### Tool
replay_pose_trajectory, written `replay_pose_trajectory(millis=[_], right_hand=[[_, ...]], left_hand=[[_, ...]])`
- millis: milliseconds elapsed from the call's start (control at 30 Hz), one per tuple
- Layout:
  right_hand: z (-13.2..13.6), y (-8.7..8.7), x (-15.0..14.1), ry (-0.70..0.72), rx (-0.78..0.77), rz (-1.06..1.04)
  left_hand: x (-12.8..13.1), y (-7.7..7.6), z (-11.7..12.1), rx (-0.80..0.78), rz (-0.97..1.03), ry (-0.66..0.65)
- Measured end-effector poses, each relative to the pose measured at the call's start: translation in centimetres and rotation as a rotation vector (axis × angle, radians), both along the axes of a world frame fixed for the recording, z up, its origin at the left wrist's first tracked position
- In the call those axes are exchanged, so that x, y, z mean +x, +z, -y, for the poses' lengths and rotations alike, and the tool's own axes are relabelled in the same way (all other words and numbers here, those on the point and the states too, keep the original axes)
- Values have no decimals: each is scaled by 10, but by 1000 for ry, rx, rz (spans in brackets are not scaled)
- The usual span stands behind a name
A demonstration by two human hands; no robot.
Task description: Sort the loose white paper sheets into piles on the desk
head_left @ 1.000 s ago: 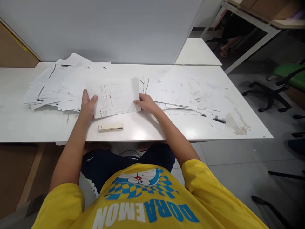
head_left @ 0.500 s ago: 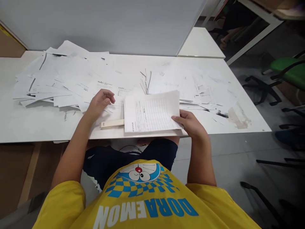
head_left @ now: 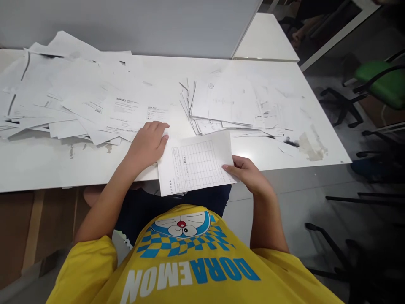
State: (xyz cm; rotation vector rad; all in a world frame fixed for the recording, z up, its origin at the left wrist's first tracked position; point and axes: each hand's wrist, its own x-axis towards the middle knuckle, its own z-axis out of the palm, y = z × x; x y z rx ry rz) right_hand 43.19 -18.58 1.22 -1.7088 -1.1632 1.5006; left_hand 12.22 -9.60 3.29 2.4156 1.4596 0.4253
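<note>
My right hand (head_left: 249,173) grips the right edge of a printed paper form (head_left: 196,164), thumb on top and fingers underneath. The form carries a ruled table and is held tilted over the table's front edge, partly above my lap. My left hand (head_left: 148,143) is beside the form's upper left corner, palm down, with bent fingers and the thumb apart. I see nothing held in it, though its underside is hidden. Just beyond its fingers lies a printed bank sheet (head_left: 126,109) with an "svb" heading. The tan strip seen earlier is out of sight.
A wide, messy heap of papers (head_left: 72,93) covers the left of the white table (head_left: 47,169). On the right lies another stack of papers (head_left: 224,101). A grey partition (head_left: 142,25) stands behind. A green chair (head_left: 379,82) is on the floor to the right.
The form has come down and toward my body in my right hand. My left hand has moved right, close to the form's left edge. The tan strip no longer shows, and the view has shifted.
</note>
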Motion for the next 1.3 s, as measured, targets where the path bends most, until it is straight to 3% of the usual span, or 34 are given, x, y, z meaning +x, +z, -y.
replay_pose_trajectory(millis=[467, 600, 800, 867, 1000, 1067, 1167, 1300], right_hand=[[-3, 2, -8, 7, 50, -96], [-7, 11, -12, 16, 107, -99], [-17, 33, -3, 125, 215, 35], [-29, 37, 11, 67, 267, 101], [-71, 25, 46, -223, 405, 267], [-95, 14, 57, -323, 455, 477], [-121, 2, 60, -361, 485, 726], [-133, 3, 44, -384, 590, 880]], left_hand=[[10, -18, 2, 63, -62, -32], [8, -17, 0, 33, -65, 7], [-1, -8, 1, -71, 81, 114], [-4, -7, 2, -75, 129, 104], [-8, -4, 1, -60, 337, 127], [-13, -2, -1, -52, 470, 175], [-34, 1, -11, -3, 550, 298], [-82, 1, -35, 182, 260, 614]])
